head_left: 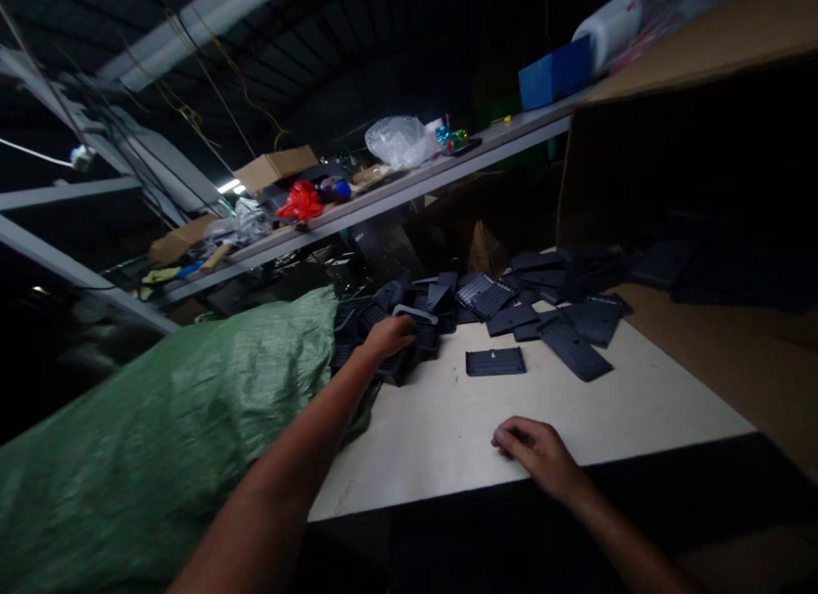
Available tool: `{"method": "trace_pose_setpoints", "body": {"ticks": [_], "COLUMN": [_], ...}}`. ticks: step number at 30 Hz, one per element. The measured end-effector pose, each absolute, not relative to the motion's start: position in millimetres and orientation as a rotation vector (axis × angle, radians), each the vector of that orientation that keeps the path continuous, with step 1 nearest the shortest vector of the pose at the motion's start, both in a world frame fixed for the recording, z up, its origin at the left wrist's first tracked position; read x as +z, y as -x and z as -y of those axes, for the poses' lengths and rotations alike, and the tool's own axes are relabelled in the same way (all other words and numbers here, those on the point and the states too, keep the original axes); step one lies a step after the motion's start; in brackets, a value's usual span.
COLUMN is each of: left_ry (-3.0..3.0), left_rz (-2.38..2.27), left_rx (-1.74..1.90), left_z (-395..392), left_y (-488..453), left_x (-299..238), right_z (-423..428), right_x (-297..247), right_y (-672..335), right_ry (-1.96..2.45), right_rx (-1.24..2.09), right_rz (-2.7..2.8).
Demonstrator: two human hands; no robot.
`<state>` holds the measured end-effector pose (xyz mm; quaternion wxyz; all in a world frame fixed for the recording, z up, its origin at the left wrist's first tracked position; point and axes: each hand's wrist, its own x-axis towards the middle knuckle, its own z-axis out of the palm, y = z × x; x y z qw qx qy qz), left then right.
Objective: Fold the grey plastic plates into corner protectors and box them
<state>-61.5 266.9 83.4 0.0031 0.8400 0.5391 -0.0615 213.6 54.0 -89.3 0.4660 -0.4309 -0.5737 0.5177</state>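
Note:
My left hand [391, 334] reaches far forward and closes on a stack of dark plastic plates [415, 343] at the mouth of a green woven sack [192, 423]. My right hand [535, 449] rests near the front edge of the pale table [447, 432], fingers curled under; whether it holds anything is hidden. A single dark plate [496, 361] lies flat between the two hands. Several more plates [555, 321] are scattered across the table's far side.
A large open cardboard box [703, 262] lies on its side at the right with dark plates spilling out. A long shelf [409, 193] behind carries cardboard boxes, a red bag, clear plastic, a blue box and a white bottle. The room is dim.

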Motion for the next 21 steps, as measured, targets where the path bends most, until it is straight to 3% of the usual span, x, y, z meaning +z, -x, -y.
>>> {"method": "trace_pose_setpoints", "body": {"ticks": [5, 11, 16, 21], "left_ry": [-2.655, -2.594, -2.454, -2.244], "left_rz": [-1.735, -1.807, -1.776, -1.598], "left_rx": [-0.439, -0.419, -0.201, 0.290], "left_z": [-285.2, -296.4, -301.8, -296.5], "left_y": [51.4, 36.8, 28.9, 14.0], "left_x": [96.9, 96.5, 77.6, 76.0], "right_z": [-61.6, -102.1, -129.2, -125.3], "right_x": [-85.7, -78.0, -96.1, -109.1], "right_y": [-224.4, -303.5, -349.1, -348.1], "right_ry": [1.066, 1.353, 1.701, 1.643], "right_rx": [1.162, 0.637, 0.166, 0.113], "right_rz": [1.424, 1.393, 1.567, 1.698]}}
